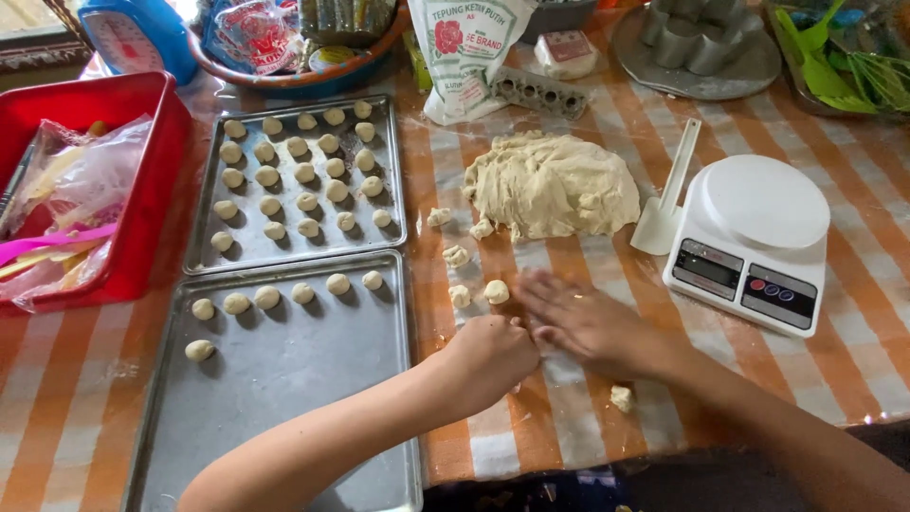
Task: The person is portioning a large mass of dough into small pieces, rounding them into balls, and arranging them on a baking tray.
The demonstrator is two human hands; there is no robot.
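The left hand [490, 358] is seen curled into a loose fist on the orange-and-white striped tablecloth [858, 365], just beside the near baking tray [275, 398]; whether anything is enclosed in it cannot be told. The right hand [583, 322] is laid flat, fingers spread and blurred, palm down on the cloth, touching the left hand at the knuckles. What lies under the palm is hidden.

Small dough pieces [496, 291] are scattered just beyond the fingertips, and one more piece [622, 398] sits beside the right forearm. The large dough mound [550, 182] rests further up the table, between the trays and a white digital scale [754, 242] (a white plastic scraper [665, 194] leans against the scale's edge).

The near tray carries a short row of dough balls [266, 297] along its far edge. The far baking tray [296, 248] is filled with rows of balls. A red plastic bin [152, 180] stands at the left, well apart from both hands.
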